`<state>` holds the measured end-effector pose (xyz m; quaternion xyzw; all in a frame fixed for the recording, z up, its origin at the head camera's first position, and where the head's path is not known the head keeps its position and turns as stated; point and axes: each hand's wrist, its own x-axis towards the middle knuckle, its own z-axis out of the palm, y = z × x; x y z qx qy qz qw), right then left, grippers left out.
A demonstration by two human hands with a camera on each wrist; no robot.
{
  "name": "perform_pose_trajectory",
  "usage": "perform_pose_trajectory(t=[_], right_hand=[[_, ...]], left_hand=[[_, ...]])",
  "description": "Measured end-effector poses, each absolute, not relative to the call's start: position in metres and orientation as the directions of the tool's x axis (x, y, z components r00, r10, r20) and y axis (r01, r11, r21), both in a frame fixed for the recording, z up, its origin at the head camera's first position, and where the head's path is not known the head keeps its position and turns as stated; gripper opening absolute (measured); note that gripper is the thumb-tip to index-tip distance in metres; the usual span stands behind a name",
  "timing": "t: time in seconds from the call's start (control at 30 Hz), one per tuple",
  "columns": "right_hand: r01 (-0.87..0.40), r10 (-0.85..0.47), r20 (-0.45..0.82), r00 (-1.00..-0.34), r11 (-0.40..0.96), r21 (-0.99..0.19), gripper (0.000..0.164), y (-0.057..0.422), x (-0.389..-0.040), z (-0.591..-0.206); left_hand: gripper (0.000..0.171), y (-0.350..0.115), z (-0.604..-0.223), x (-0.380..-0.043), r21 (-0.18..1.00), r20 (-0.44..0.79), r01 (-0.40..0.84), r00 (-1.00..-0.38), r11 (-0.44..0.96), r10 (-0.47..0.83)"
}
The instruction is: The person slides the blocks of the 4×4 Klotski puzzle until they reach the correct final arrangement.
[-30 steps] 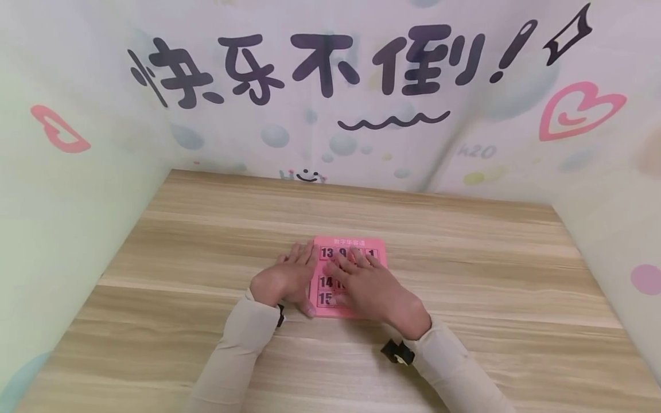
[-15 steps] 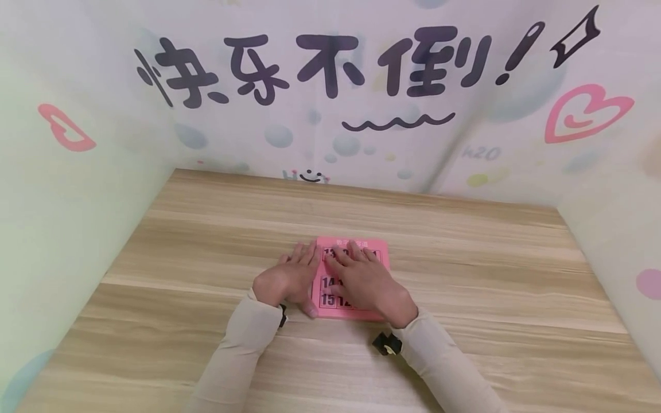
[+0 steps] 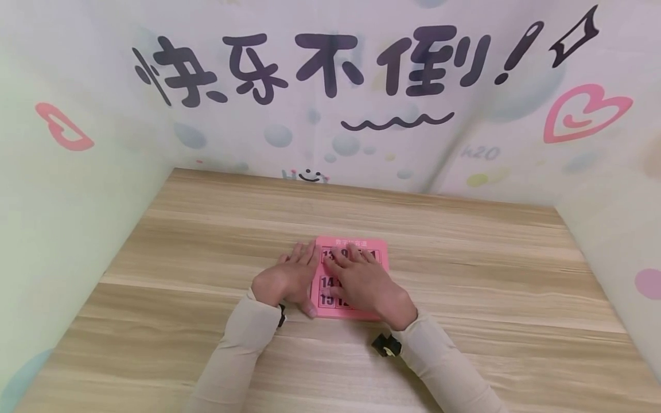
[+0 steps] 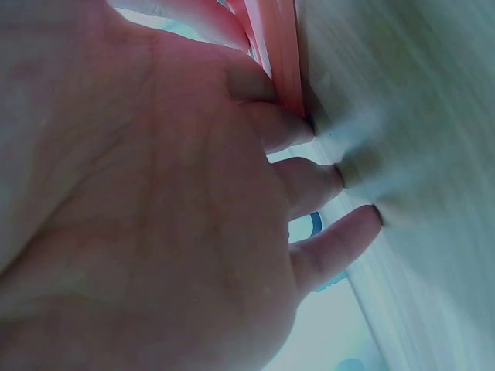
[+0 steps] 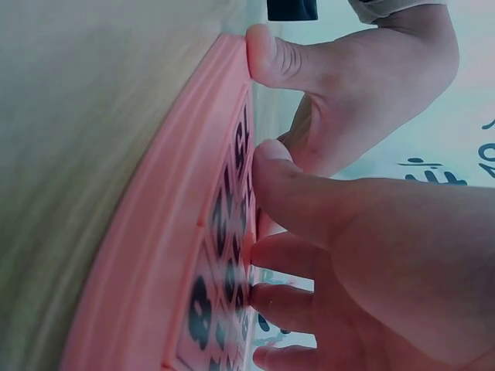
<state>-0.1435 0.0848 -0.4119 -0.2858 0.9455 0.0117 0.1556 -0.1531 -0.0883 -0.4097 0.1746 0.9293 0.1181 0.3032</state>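
A pink sliding number puzzle point(image 3: 345, 314) lies flat on the table, with black numbers on its tiles. Along its left edge rests my left hand point(image 3: 289, 280), the thumb at the near corner. In the left wrist view the fingers of the left hand point(image 4: 186, 201) are spread, tips on the tabletop beside the puzzle's pink side point(image 4: 278, 58). My right hand point(image 3: 365, 285) is over the tiles, fingers extended, covering many numbers. From the right wrist view, the right hand's point(image 5: 394, 263) thumb and fingertips touch the face of the puzzle point(image 5: 143, 255).
The wood-grain table point(image 3: 490, 264) stretches around the puzzle on all sides. A printed cloth backdrop point(image 3: 248, 143) with large dark characters rises behind it, and pale walls stand left and right. Each wrist carries a small black device, such as the right wrist camera point(image 3: 386, 345).
My right hand has shifted slightly left and away over the tiles, uncovering a 12 beside the 15. My left hand stays at the puzzle's edge. The head view has moved slightly.
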Motion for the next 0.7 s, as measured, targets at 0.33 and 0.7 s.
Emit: perform_pose_trajectory(t=[0.33, 0.7], right_hand=[[-0.558, -0.545, -0.326, -0.772, 0.827, -0.061, 0.061, 0.083, -0.138, -0.408], [-0.574, -0.557, -0.322, -0.766, 0.817, -0.049, 0.062, 0.083, -0.132, -0.405]], left_hand=[[0.129, -0.088, -0.407, -0.152, 0.325, -0.523, 0.248, -0.757, 0.913, 0.392], [0.13, -0.088, -0.409, -0.152, 0.339, -0.515, 0.247, -0.759, 0.908, 0.399]])
